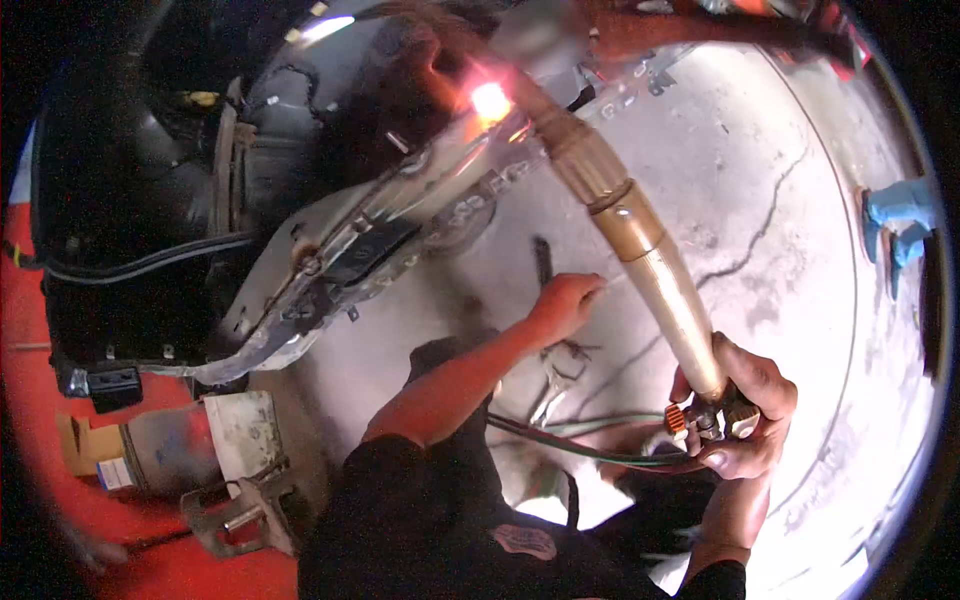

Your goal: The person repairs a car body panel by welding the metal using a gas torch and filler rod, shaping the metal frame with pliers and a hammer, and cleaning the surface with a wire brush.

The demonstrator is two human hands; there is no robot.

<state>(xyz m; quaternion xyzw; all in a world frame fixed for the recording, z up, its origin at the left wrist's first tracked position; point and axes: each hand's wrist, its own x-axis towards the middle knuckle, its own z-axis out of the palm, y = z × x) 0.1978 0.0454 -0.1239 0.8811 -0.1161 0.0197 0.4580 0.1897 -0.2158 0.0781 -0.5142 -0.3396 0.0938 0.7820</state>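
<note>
My right hand [765, 405] is closed around the valve end of a brass-coloured gas torch [645, 250], with an orange valve knob [676, 420] beside the fingers. The torch points up and away, and a bright pinkish-white glow [490, 102] shows near its far end, at the edge of a metal car body panel [400, 195]. To the left of the torch handle, my left hand [563, 308] is closed in a fist, apart from the torch. Whatever those fingers hold, if anything, I cannot make out.
Green and dark hoses [590, 455] run from the torch across my lap. Clamp-like pliers [555, 390] lie on the pale floor [790, 300]. A metal bracket [245, 520] and a cardboard box [90, 450] sit at lower left. Blue-gloved hand [900, 210] shows at far right.
</note>
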